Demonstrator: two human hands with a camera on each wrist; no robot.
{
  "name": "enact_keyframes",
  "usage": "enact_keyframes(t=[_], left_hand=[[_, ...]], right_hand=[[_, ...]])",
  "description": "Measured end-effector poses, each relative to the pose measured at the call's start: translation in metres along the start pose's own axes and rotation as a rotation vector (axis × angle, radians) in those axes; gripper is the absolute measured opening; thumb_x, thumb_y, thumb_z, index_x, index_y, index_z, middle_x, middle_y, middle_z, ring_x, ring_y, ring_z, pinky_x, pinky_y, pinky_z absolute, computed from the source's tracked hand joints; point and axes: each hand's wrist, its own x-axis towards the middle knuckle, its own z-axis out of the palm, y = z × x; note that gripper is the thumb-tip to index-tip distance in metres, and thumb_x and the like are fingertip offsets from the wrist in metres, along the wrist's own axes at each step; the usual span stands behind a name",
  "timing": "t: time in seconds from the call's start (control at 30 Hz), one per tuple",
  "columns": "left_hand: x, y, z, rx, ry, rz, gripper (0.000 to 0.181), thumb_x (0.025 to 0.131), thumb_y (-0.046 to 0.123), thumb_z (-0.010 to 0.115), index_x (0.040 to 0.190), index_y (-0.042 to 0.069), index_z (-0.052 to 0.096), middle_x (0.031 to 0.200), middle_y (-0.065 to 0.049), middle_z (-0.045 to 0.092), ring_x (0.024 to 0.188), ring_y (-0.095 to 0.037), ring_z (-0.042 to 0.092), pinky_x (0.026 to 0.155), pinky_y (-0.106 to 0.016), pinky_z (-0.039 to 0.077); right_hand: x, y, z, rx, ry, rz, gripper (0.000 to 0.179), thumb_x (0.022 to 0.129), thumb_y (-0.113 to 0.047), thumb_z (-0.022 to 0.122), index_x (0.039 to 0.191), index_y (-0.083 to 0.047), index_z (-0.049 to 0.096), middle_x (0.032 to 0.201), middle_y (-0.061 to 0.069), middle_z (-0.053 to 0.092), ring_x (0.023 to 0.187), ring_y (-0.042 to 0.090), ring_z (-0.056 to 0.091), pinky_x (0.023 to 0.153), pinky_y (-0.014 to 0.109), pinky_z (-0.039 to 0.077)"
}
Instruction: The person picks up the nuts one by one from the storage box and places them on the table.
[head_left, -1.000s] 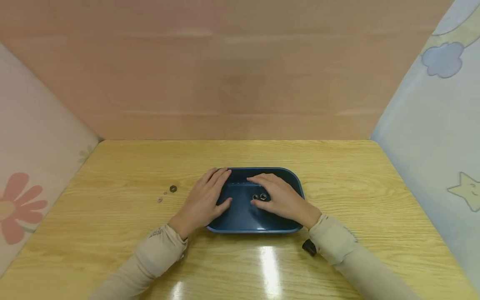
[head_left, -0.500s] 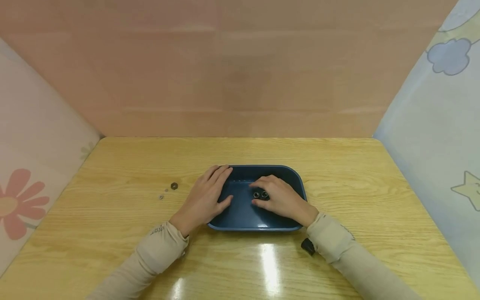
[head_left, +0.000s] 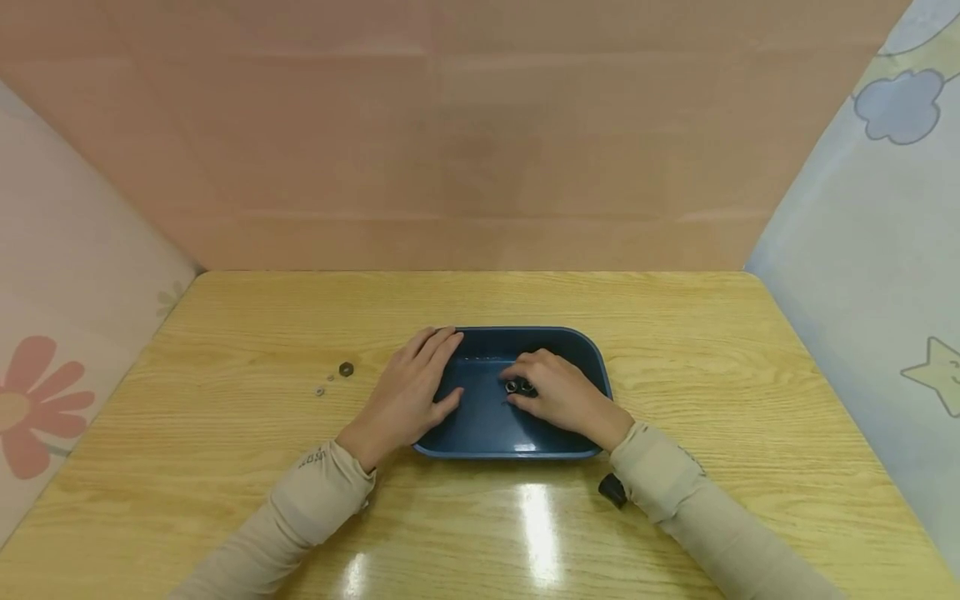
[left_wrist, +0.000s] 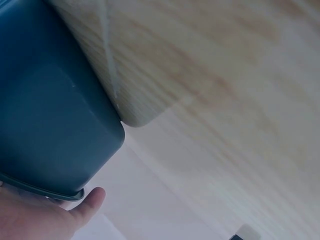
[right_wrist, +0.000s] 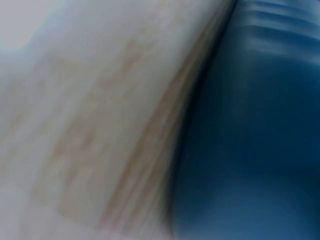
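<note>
Two small metal nuts are seen within the dark blue tray (head_left: 487, 456), whose long axis is laid from 9 to 3 o'clock in the head view (12 o'clock being away from the person). The decisive relation is judged to be that between the nuts and the right hand (head_left: 561, 394), by far the nearer hand. Its bent fingers and thumb are held apart, with both nuts in the gap; whether either is touched cannot be told. The left nut (head_left: 511, 387) is placed at 12 o'clock from the thumb tip and about 5 o'clock from the index fingertip; the right nut (head_left: 527, 387), partly covered, is found at its 3 o'clock. The left hand (head_left: 405, 392), at 9 o'clock from the pair, is rested across the tray's edge, thumb inside, fingers extended. In the right wrist view, no fingers are shown.
</note>
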Motion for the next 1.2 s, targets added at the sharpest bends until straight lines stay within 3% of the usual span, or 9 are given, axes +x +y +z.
enact_keyframes(t=[0.3,0.53,0.93,1.2], left_hand=[[-0.0001,0.0,-0.0002,0.011,0.005,-0.001,0.074,0.089,0.028,0.074,0.151,0.008,0.039,0.154,-0.011,0.042,0.142,-0.033,0.038,0.111,-0.054,0.04],[-0.0003,-0.0003,0.0009,0.019,0.002,-0.003,0.074,0.089,0.029,0.074,0.151,0.009,0.038,0.155,-0.01,0.042,0.143,-0.032,0.038,0.11,-0.053,0.041],[-0.0016,-0.0006,0.0027,0.015,0.001,-0.009,0.075,0.089,0.029,0.074,0.151,0.009,0.038,0.156,-0.01,0.041,0.143,-0.032,0.037,0.11,-0.055,0.041],[-0.0028,0.0006,0.003,0.013,0.001,-0.01,0.075,0.089,0.029,0.074,0.151,0.01,0.038,0.156,-0.009,0.041,0.143,-0.031,0.037,0.11,-0.055,0.04]], right_hand=[[0.0021,0.0003,0.0002,-0.031,-0.009,-0.022,0.025,0.087,-0.019,0.076,0.11,-0.01,0.076,0.104,0.004,0.07,0.093,0.023,0.062,0.078,0.038,0.053],[0.0028,0.0015,0.0025,-0.093,0.042,-0.062,0.02,0.086,-0.02,0.078,0.103,-0.01,0.078,0.099,0.003,0.072,0.085,0.021,0.062,0.076,0.037,0.052],[0.0015,-0.0006,0.0035,-0.103,0.108,-0.104,0.012,0.089,-0.022,0.075,0.094,-0.011,0.078,0.091,0.001,0.072,0.086,0.02,0.061,0.078,0.036,0.052],[0.0001,-0.0006,0.0046,-0.14,0.073,-0.108,0.017,0.09,-0.027,0.074,0.096,-0.012,0.078,0.094,0.001,0.073,0.087,0.02,0.062,0.081,0.041,0.052]])
